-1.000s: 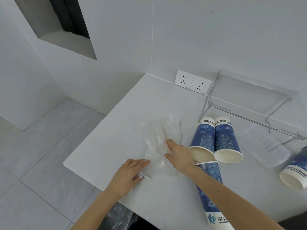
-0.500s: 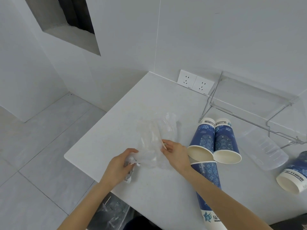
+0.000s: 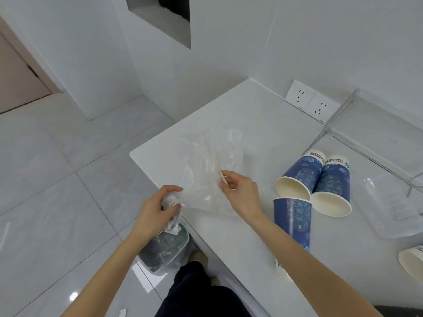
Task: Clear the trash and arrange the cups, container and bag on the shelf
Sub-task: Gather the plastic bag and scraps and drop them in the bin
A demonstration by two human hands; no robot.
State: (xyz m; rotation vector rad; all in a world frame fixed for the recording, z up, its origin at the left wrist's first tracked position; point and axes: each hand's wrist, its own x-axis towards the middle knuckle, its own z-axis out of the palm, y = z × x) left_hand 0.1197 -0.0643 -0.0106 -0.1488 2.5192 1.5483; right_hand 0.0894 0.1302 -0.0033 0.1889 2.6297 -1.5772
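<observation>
trash step underway: left grip [image 3: 158, 208] clenching crumpled paper [image 3: 172, 210] above the bin [image 3: 164, 250]; right grip [image 3: 238, 191] pinching a toothpick [image 3: 223, 177] beside the bag [image 3: 210, 170]. cups [image 3: 313, 179], container [image 3: 389, 202] lying right of it on the tabletop [image 3: 251, 124]; shelf [image 3: 377, 129] sitting empty.

The person's right forearm [image 3: 304, 257] hides much of a long blue patterned paper cup stack [image 3: 293, 220], the right edge cuts off another white-rimmed paper cup [image 3: 412, 263] and the clear plastic container [image 3: 393, 209], and the cups' printed lettering is too small to read.
</observation>
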